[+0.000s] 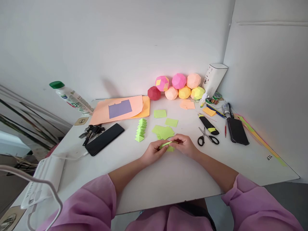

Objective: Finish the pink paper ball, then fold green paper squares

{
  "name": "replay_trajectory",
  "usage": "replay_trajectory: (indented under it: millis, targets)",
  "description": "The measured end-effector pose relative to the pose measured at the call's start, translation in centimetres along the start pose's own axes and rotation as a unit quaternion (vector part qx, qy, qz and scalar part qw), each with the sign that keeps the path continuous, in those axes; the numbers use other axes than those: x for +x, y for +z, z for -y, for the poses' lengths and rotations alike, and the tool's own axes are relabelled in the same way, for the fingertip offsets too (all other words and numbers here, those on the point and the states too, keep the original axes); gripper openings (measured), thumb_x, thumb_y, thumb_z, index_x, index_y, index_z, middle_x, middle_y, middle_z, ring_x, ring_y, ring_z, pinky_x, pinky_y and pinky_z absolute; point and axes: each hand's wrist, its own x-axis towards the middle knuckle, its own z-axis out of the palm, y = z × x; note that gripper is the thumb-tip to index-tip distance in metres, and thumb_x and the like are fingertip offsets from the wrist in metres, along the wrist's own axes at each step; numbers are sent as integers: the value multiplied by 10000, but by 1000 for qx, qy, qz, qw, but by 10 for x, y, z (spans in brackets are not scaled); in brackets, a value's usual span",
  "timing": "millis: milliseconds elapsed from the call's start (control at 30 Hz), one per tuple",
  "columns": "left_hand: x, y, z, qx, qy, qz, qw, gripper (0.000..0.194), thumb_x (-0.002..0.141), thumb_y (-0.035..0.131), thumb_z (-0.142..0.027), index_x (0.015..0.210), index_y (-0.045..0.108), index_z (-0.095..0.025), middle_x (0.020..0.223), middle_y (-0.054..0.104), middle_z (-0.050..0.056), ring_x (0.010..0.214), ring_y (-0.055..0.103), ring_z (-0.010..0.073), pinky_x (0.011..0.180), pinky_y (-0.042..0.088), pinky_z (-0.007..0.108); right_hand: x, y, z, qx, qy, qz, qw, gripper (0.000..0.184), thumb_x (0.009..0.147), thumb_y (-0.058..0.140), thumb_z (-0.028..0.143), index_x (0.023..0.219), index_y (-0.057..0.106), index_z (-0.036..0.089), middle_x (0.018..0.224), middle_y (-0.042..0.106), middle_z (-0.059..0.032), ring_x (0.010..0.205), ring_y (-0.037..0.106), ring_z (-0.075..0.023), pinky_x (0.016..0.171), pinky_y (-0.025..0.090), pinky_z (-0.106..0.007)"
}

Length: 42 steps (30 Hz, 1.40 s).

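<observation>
A small piece of light green paper (166, 144) is pinched between my left hand (154, 152) and my right hand (184, 145), just above the white table. It looks bent or folded, though my fingers cover much of it. Beyond my hands lie loose green paper pieces (163, 131), with a green rectangle (171, 122) and another green slip (160, 113) farther back. To the left stands a row of folded green paper units (141, 130), nested together. Scissors (207, 138) with black handles rest to the right of my right hand.
Several faceted paper balls (178, 81) are stacked at the wall. A utility knife (208, 124), a black phone (237, 131) and a glue bottle (203, 99) are on the right. Orange sheets (101, 112), keys (92, 132), a dark phone (105, 139) and a white bottle (74, 99) are left.
</observation>
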Motion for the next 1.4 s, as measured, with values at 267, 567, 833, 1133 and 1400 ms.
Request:
replay_trajectory:
  millis: [267, 567, 833, 1133, 1400]
  targets:
    - [1, -1, -3, 32, 23, -4, 999, 323, 879, 504, -343, 1050, 696, -147, 818, 697, 59, 665, 559, 134, 596, 450, 238, 0, 0, -1, -28, -26, -5, 999, 195, 758, 695, 368, 785, 690, 175, 749, 635, -28, 662, 572, -136, 600, 468, -269]
    - [1, -2, -4, 37, 18, 6, 999, 321, 887, 493, -357, 1021, 705, -157, 802, 685, 47, 668, 552, 135, 606, 443, 244, -1, 0, 0, -47, -17, -5, 999, 225, 763, 687, 401, 746, 684, 177, 725, 621, -30, 633, 545, -135, 574, 451, -272]
    - [0, 0, -5, -79, -67, -5, 995, 347, 800, 605, -418, 1017, 636, -149, 611, 582, -20, 466, 435, 76, 439, 354, 205, -1, -2, 6, -75, -62, -6, 995, 214, 800, 646, 378, 710, 673, 186, 682, 615, -32, 614, 526, -139, 555, 426, -274]
    - [4, -1, -4, -165, -128, 3, 978, 424, 743, 672, -457, 1016, 611, -137, 472, 466, -78, 410, 410, 71, 412, 301, 203, -2, -1, 1, -123, -76, 5, 989, 244, 850, 572, 386, 928, 659, 172, 857, 639, -69, 723, 580, -160, 596, 479, -273]
    - [4, -1, 3, -185, -120, -8, 975, 553, 713, 714, -435, 1158, 542, -156, 631, 549, -50, 454, 454, 57, 444, 358, 207, -2, 0, -8, -88, -12, -23, 996, 237, 788, 649, 392, 884, 729, 190, 768, 715, -55, 606, 628, -168, 553, 550, -307]
